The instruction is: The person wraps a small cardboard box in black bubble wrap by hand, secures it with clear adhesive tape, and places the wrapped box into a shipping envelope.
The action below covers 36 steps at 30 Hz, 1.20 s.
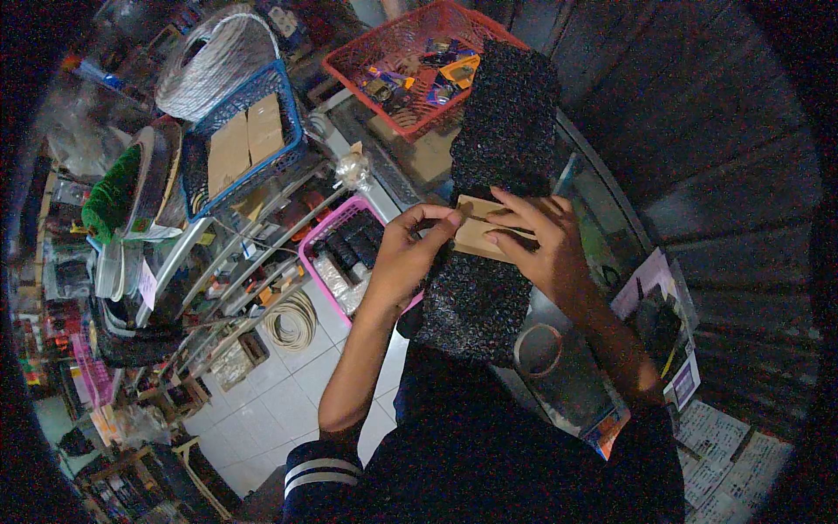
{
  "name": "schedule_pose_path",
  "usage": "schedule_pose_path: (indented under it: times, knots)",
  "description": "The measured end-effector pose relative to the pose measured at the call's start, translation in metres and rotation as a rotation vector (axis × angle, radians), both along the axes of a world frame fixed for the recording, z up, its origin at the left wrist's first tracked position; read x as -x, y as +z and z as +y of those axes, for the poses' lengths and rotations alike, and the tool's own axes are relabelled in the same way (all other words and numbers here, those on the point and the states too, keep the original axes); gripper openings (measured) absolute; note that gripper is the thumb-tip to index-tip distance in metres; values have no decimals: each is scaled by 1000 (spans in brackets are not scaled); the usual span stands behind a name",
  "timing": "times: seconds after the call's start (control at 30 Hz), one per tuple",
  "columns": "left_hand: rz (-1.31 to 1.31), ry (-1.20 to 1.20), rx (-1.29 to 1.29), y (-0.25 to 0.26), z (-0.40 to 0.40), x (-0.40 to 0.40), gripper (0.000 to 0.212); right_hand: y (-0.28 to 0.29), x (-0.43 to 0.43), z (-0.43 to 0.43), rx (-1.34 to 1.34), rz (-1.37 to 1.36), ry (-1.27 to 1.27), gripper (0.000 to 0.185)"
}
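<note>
A tan rectangular piece, wood or stiff cardboard [481, 242], lies over a rough black mat [504, 124] in front of my body. My left hand [412, 252] pinches its left end between thumb and forefinger. From the other side, my right hand [550, 239] holds the right part, thumb and fingers on its face and the forefinger raised. A thin dark line or strip shows between the right fingers; what it is cannot be made out. The palm hides the piece's right end.
A red basket [419, 131] with small packaged goods stands beyond. To the left are a pink basket [308, 262] of dark rolls, a blue basket [298, 98] with cardboard, and a white rope coil [209, 65]. A tape roll [538, 350] lies near my right forearm.
</note>
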<state>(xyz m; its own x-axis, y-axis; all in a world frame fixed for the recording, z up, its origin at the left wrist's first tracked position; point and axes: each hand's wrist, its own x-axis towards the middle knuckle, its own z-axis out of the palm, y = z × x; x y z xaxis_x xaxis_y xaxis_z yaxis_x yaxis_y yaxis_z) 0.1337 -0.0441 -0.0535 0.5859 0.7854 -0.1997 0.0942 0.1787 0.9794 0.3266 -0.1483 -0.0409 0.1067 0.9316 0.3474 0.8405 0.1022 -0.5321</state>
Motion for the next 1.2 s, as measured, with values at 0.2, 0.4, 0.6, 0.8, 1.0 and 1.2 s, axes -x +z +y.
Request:
schedule_pose_path:
  times: [0.2,0.4,0.6,0.8,1.0,1.2]
  knots:
    - [86,68,-133,-16,4,-8,20,0,0,0,-5,-35,5,51]
    - [142,53,-210,-14,6,-11,21,0,2,-1,-22,-50,1,50]
    - [141,61,-231,-14,6,-13,23,0,3,-1,-22,-71,3,49]
    - [106,72,-222,-26,8,-15,22,-8,5,-2,-62,-133,-14,42]
    - [98,97,-266,-28,5,-17,23,-10,7,-2,-98,-143,-33,31]
    - [30,212,-310,-33,2,-19,34,-14,7,-3,-103,-120,-37,28]
